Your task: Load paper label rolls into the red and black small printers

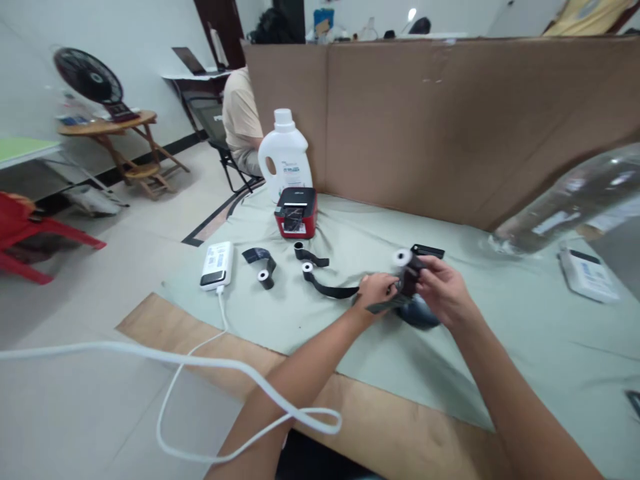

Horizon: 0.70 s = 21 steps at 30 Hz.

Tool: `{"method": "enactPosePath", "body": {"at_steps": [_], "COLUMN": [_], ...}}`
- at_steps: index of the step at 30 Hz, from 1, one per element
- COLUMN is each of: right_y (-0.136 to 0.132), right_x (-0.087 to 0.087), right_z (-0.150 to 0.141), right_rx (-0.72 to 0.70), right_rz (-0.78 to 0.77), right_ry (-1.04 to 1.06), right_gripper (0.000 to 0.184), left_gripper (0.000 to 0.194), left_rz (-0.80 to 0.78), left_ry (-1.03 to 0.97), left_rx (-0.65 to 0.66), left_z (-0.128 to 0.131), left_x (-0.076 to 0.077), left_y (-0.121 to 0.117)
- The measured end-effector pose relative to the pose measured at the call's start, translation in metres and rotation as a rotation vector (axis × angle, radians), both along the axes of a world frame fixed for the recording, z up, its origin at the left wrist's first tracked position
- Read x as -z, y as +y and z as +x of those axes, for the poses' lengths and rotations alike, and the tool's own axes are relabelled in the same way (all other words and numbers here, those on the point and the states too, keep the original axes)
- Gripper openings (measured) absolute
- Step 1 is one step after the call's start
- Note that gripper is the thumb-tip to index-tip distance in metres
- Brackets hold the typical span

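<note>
My left hand and my right hand meet over the pale green cloth, both closed on a black ribbon cartridge with a white spool end. A black ribbon strip trails left from my left hand to a small roller. Two more black ribbon pieces with rollers lie on the cloth farther left. A red and black label printer stands behind them.
A white jug stands behind the printer, against a cardboard wall. A white power bank with a white cable lies at the left. A clear bottle and a white device are at the right. A person sits beyond the cardboard.
</note>
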State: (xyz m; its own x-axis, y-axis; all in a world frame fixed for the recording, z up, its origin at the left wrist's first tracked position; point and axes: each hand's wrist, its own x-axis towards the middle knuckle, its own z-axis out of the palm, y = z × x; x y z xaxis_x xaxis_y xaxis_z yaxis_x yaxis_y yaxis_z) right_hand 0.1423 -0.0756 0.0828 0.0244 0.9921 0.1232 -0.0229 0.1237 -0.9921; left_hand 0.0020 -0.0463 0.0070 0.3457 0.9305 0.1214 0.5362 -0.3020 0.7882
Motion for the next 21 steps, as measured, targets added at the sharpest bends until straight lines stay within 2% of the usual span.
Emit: {"method": "enactPosePath", "body": {"at_steps": [3, 5, 9, 12, 16, 21], "right_y": [-0.015, -0.016, -0.007, -0.002, 0.000, 0.003], "right_x": [0.021, 0.031, 0.042, 0.042, 0.041, 0.047], "right_z": [0.063, 0.082, 0.083, 0.077, 0.078, 0.079], "right_rx": [0.154, 0.221, 0.255, 0.242, 0.195, 0.195], "right_rz": [-0.024, 0.013, 0.090, 0.158, 0.159, 0.103], "right_ry": [-0.019, -0.175, -0.590, -0.774, -0.867, -0.880], "right_gripper": [0.040, 0.036, 0.027, 0.026, 0.027, 0.028], "left_gripper": [0.028, 0.030, 0.033, 0.034, 0.033, 0.033], "left_rz": [0.110, 0.189, 0.329, 0.387, 0.403, 0.381], "left_ry": [0.038, 0.030, -0.014, -0.021, -0.027, -0.050], "left_rx": [-0.008, -0.026, 0.022, 0.071, 0.108, 0.131], "left_z": [0.001, 0.001, 0.000, -0.001, -0.001, -0.001], "left_x": [0.001, 0.001, 0.001, 0.003, 0.005, 0.005], "left_y": [-0.006, -0.010, -0.013, -0.013, -0.013, -0.014]}}
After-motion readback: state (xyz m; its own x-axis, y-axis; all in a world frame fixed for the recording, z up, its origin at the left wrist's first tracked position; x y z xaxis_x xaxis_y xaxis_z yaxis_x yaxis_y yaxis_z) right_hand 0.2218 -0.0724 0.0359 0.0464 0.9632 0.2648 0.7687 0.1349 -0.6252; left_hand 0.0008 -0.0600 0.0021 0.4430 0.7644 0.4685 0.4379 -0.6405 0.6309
